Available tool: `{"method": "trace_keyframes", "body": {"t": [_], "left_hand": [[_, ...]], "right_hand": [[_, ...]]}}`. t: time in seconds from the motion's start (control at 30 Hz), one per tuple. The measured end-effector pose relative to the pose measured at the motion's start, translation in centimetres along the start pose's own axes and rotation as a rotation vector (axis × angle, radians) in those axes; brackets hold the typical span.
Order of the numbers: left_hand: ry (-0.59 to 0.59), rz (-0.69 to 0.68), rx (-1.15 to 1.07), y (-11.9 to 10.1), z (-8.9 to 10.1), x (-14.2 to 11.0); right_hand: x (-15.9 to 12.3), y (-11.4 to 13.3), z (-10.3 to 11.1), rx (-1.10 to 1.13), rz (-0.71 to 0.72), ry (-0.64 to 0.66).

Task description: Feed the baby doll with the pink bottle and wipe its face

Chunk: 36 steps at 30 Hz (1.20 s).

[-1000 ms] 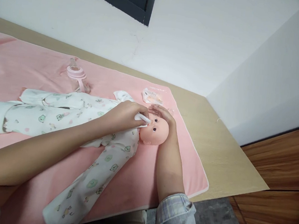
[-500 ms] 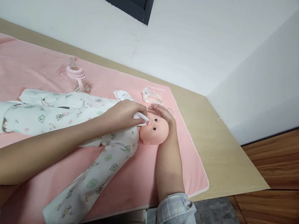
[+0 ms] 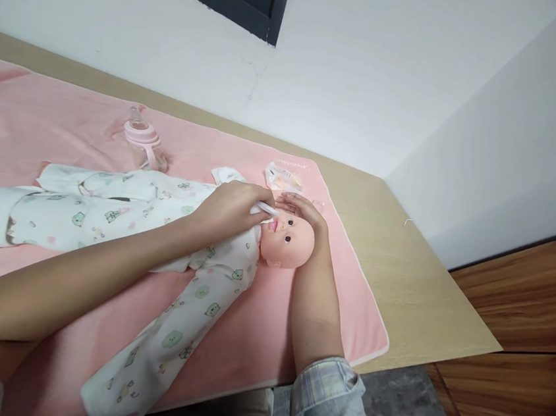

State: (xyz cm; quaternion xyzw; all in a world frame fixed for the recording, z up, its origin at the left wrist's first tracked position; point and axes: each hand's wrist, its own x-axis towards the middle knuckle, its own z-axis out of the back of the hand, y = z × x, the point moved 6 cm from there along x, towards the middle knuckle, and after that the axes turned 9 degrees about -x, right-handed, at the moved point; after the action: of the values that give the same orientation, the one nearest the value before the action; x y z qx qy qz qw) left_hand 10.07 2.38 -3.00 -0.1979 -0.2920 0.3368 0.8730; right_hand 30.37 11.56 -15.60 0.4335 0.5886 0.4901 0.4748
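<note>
Doll of smooth peach-coloured plastic, bald, with two dark eyes and parted pink lips, lies face up with its head near the right-hand end of a pink fabric mat on a pale wooden table. It wears a white long-sleeved outfit printed with green shapes and small animals; one sleeve stretches toward the near edge. The person's left hand pinches a folded white cloth between thumb and fingers beside the doll's mouth. The right hand is cupped open against the far side of the head, fingers extended, gripping nothing that shows. The left forearm crosses over the torso and hides part of the outfit; the right wrist curves around the crown. Beyond the body lie a clear baby bottle with a pink collar and handle and, nearer the head, a crinkled transparent packet. Counted, there are one doll, one cloth, one bottle, one packet and two hands.
</note>
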Motion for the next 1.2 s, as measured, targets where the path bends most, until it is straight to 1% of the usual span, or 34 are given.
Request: {"method": "trace_keyframes", "body": {"t": [0.13, 0.3, 0.57, 0.73, 0.83, 0.97, 1.2], "left_hand": [[-0.003, -0.008, 0.002, -0.04, -0.23, 0.04], [-0.049, -0.001, -0.011, -0.11, -0.28, 0.12], [-0.084, -0.017, 0.022, -0.41, -0.70, 0.01], [-0.076, -0.011, 0.050, -0.28, -0.84, 0.02], [-0.102, -0.024, 0.011, -0.44, -0.52, 0.00], [-0.112, -0.027, -0.098, -0.72, -0.11, -0.09], [-0.077, -0.030, -0.155, -0.56, -0.70, -0.16]], "right_hand": [[-0.30, 0.40, -0.39, -0.008, 0.006, 0.012], [-0.48, 0.67, -0.49, -0.015, 0.005, -0.016], [0.21, -0.09, 0.02, -0.004, 0.025, 0.017], [0.32, -0.24, 0.12, -0.018, 0.021, 0.014], [0.29, -0.11, 0.15, -0.021, 0.027, 0.001], [0.09, 0.14, -0.01, -0.020, 0.021, 0.007], [0.00, 0.33, -0.16, -0.022, 0.009, 0.020]]}}
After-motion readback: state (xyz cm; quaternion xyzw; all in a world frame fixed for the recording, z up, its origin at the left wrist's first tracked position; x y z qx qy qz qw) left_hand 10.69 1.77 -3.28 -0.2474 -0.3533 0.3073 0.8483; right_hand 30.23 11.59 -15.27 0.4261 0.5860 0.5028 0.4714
